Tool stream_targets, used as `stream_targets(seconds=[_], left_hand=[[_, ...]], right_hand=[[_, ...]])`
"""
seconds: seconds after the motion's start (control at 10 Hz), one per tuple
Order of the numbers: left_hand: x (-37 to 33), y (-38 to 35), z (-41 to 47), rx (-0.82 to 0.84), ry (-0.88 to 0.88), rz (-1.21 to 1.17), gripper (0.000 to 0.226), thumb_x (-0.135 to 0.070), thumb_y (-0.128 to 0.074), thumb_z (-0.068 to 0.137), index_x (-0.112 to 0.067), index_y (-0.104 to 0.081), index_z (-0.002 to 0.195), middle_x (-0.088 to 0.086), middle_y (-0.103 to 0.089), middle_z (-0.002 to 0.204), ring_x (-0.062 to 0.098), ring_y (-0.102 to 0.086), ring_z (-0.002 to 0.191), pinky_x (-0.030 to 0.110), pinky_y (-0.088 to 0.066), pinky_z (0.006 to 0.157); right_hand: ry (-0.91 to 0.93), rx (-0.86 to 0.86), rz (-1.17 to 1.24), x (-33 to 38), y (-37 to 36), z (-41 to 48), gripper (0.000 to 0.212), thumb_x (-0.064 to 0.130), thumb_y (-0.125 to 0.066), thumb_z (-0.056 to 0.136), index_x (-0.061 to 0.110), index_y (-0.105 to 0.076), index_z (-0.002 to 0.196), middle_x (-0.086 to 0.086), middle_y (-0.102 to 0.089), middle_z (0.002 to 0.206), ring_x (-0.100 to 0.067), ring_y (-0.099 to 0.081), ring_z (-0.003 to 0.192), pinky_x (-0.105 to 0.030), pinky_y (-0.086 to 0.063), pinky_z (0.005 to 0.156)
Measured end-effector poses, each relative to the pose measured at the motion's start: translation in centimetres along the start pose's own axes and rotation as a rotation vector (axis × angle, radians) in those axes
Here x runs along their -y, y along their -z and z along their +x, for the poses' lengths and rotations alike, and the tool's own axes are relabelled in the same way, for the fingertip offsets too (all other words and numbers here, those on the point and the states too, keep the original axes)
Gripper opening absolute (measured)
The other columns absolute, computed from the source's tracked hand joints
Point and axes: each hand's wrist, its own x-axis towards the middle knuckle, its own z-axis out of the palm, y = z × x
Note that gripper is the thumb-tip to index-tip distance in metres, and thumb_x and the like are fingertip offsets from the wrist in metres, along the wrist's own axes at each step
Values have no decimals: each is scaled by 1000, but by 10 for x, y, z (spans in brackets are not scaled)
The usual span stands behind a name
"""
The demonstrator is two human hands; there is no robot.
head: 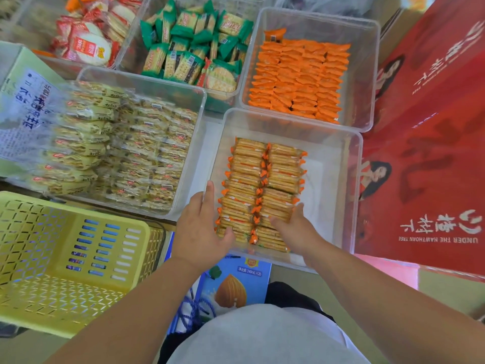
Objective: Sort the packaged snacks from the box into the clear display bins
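Over near clear plastic bin [351,164], both hands flat, gripping nothing: left hand [202,227] and right hand [294,224] flank two rows of orange-edged cracker packets [262,179] inside it, likely squaring them so more fit

five clear bins [338,185], one yellow basket [39,261], two hands [202,227]

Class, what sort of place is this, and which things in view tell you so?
Probably a small shop or its stockroom: clear bins filled with rows of wrapped snacks, a yellow basket, and big red cartons alongside.
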Motion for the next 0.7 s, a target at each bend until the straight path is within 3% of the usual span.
stream_targets(seconds=[0.1,0.3,0.4,0.5,0.6,0.7], left_hand=[[0,-1,-1,-4,-5,-3,105,-48,-57,79,-11,-8,164,9,-46,136,29,-53,116,45,-53,91],[1,-3,1,2,2,8,105,-49,-55,80,-12,-4,165,9,-43,143,27,-49,121,45,-51,94],[2,-4,0,4,-21,47,106,-50,-60,86,-12,1,164,8,-40,145,27,-47,125,45,-49,98],[-1,2,0,65,-15,89,107,-57,-62,92,-16,5,164,10,-29,159,31,-38,140,47,-41,111],[-5,18,-6,110,-20,27,99,-59,-61,94,-26,-1,165,11,-14,169,33,-21,153,48,-30,121],[-7,47,-22,41,-28,-230,84,-50,-68,93,-27,-25,161,3,-28,163,24,-29,150,40,-28,119]], right_hand=[[25,27,4,1,-2,2,100,53,-60,95,28,12,160,-2,-46,154,-28,-54,128,-46,-49,105],[123,26,-76,-1,-3,6,102,53,-64,93,26,7,160,1,-55,143,-25,-59,121,-44,-50,102],[108,25,-210,1,-1,8,109,60,-64,89,23,9,160,-4,-52,146,-24,-61,114,-38,-54,89],[92,2,-328,5,7,7,101,63,-64,87,23,-7,159,-3,-61,133,-24,-62,108,-38,-54,86],[98,-86,-488,17,21,-5,88,66,-58,89,18,-24,155,-7,-66,125,-28,-65,104,-39,-55,88],[270,-288,-440,25,32,-28,70,60,-60,92,24,-41,148,-6,-61,136,-30,-61,116,-35,-47,86]])
